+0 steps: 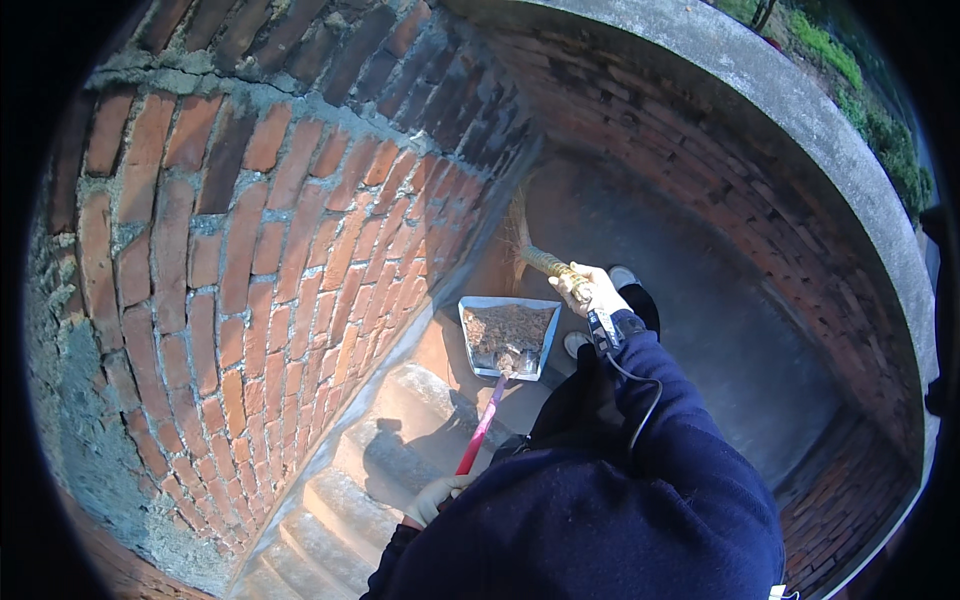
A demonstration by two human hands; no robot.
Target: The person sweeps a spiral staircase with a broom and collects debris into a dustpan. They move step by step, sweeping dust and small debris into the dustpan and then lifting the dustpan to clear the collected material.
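Observation:
My right hand point(587, 289), in a pale glove, grips the bound handle of a straw broom point(547, 262). The broom's bristles spread on the landing near the foot of the brick wall. A device with a cable sits on my right wrist. My left hand point(435, 499), gloved too, holds the red handle of a long-handled dustpan point(555, 330) low at my left side. Brown debris, which looks like dry leaves, fills much of the pan, and a clear, shiny item lies near its handle end. The pan stands on the floor just left of my shoes.
Concrete steps point(352, 495) adjoin the landing point(705, 330) at the lower left. A brick wall point(255, 247) rises along the left. A curved brick parapet with a concrete top point(757, 67) bounds the right side, with greenery beyond it.

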